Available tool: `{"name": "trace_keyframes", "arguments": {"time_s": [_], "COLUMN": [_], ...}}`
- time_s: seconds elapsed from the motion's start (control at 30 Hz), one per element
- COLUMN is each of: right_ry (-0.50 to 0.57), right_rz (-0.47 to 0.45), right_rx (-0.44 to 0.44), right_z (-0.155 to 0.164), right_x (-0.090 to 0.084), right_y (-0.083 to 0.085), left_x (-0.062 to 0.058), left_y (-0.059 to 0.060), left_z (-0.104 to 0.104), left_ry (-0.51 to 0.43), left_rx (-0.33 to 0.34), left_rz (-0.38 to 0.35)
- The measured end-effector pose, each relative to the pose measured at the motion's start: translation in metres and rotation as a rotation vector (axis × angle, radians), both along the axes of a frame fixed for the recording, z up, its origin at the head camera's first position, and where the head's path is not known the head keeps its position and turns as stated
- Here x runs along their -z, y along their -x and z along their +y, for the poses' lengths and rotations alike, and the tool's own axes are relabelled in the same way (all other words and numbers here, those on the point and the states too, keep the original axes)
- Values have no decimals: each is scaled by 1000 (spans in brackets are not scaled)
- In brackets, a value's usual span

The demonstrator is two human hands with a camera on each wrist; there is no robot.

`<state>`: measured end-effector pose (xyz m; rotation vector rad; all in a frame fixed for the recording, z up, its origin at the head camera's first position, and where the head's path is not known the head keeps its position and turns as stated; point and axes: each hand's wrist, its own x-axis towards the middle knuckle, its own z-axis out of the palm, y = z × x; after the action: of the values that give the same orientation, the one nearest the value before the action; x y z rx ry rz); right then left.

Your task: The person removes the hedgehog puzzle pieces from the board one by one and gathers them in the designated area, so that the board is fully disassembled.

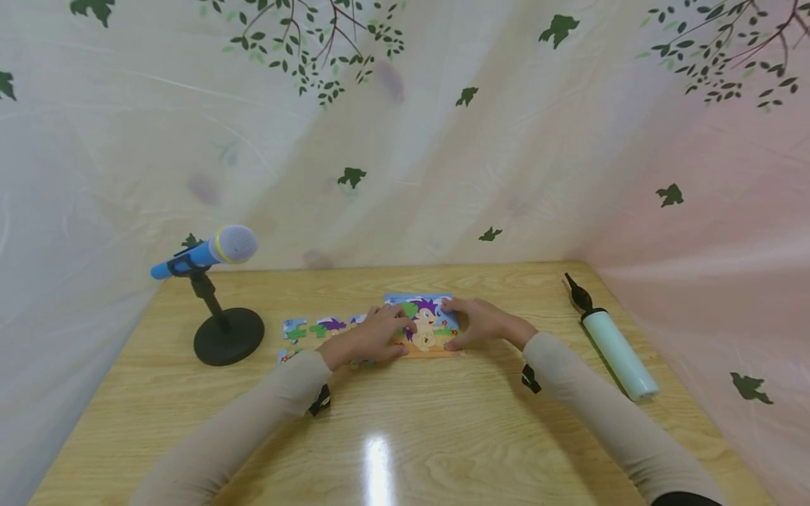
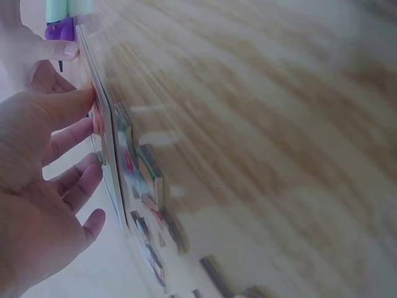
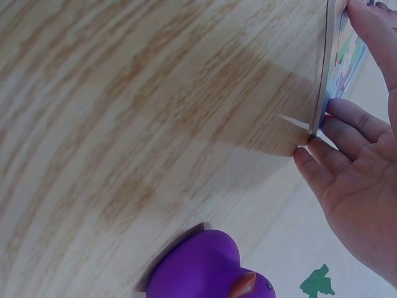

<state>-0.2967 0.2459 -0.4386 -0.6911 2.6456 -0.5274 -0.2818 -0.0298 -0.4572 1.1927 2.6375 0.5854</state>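
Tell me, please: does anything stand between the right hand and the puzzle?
Nothing visible does: the right hand touches the right edge of the puzzle. The purple duck sits apart from both, not between them.

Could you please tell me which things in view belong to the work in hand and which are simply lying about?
Part of the job:
- picture board, touched by left hand and right hand
- loose puzzle pieces beside it

Apparently just lying about:
- microphone on its stand
- pale green pump
- purple toy duck
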Motion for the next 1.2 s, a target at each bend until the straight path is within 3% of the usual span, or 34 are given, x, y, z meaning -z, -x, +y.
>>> {"name": "trace_keyframes", "arguments": {"time_s": [0.4, 0.8, 1.2], "right_ry": [1, 5, 7], "right_rz": [10, 3, 6], "right_rx": [-5, -9, -9], "right_z": [1, 0, 0], "right_x": [1, 1, 0], "right_y": [2, 1, 0], "left_x": [0, -8, -4], "left_y": [1, -2, 1], "left_z": [2, 2, 3], "left_ry": [4, -1, -3], "left_rx": [0, 26, 9], "left_rz": [25, 9, 35]}}
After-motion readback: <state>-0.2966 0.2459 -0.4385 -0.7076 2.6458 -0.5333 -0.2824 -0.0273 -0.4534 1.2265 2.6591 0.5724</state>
